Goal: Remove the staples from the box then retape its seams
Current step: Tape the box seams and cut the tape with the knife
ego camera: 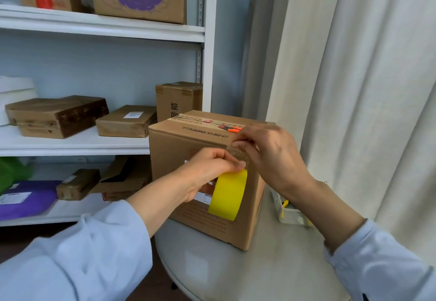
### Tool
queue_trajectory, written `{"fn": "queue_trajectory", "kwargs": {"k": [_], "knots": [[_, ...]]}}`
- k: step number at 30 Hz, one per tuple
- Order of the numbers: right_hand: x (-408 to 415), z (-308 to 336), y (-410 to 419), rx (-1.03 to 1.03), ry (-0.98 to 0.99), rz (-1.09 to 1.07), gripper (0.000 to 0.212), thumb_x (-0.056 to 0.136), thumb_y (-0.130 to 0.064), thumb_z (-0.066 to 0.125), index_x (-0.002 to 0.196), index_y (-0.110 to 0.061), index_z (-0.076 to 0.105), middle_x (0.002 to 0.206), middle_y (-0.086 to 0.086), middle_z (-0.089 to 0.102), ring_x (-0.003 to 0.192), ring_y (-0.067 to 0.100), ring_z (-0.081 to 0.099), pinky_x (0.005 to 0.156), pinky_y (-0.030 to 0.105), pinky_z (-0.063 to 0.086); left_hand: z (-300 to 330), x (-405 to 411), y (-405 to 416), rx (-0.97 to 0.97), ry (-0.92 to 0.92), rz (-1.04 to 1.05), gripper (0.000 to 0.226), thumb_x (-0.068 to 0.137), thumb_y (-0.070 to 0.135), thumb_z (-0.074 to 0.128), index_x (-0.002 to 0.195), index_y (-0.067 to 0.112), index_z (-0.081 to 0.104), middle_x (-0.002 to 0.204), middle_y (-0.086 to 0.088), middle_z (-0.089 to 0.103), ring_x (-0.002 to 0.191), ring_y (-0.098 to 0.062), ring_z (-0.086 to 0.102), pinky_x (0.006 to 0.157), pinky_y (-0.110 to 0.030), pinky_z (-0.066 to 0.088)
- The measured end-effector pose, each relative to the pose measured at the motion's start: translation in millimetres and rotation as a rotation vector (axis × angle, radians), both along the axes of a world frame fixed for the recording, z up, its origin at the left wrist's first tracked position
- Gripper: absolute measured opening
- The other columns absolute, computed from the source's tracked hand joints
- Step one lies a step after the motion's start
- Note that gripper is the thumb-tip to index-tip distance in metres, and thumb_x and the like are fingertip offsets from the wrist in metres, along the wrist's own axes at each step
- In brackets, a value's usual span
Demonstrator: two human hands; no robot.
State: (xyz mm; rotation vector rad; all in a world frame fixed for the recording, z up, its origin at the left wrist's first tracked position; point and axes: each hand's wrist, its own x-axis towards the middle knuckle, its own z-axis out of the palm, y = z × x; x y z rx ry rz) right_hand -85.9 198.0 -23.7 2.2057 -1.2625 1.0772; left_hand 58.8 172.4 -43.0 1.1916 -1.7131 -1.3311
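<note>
A brown cardboard box (188, 140) stands on a round grey table (259, 265). My left hand (207, 171) grips a yellow roll of tape (227, 193) against the box's front face. A clear strip of tape (238, 153) runs from the roll up to the top front edge. My right hand (271, 152) presses and pinches that strip at the edge. Orange-handled pliers (232, 128) lie on the box top, partly hidden behind my right hand. An older printed tape band crosses the box's top seam.
White shelves (94, 145) at the left hold several cardboard boxes and a purple parcel (26, 197). A small clear plastic case (290, 211) with yellow parts sits on the table to the right of the box. A pale curtain (365, 88) hangs on the right.
</note>
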Motion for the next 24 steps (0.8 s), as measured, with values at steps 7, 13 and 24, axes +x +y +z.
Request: {"fn": "queue_trajectory", "kwargs": {"k": [7,13,24], "knots": [[-11,12,3,0.030,-0.132,-0.051,0.008,0.086,-0.025,0.065,0.085,-0.026,0.073,0.079,-0.010,0.070,0.077,0.014,0.063,0.064,0.029,0.048,13,4,1,-0.111,-0.151,-0.101,0.013,0.083,0.033,0.070,0.091,0.025,0.064,0.088,0.006,0.064,0.084,-0.010,0.059,0.065,-0.025,0.046],[-27,26,-10,0.193,-0.316,-0.079,0.007,0.083,-0.031,0.069,0.080,-0.027,0.075,0.069,-0.009,0.070,0.072,0.010,0.064,0.070,0.040,0.053,20,-11,-3,-0.177,0.052,-0.087,0.024,0.082,0.003,0.069,0.097,0.020,0.061,0.094,-0.001,0.067,0.090,-0.015,0.062,0.084,-0.028,0.048],[-34,18,-11,0.122,-0.196,-0.106,0.015,0.084,-0.035,0.069,0.088,-0.023,0.077,0.066,-0.013,0.066,0.059,0.007,0.059,0.066,0.036,0.053,9,-19,3,-0.184,0.109,0.009,0.031,0.090,0.019,0.063,0.059,0.021,0.062,0.056,0.009,0.066,0.055,0.001,0.060,0.065,-0.025,0.045]]}}
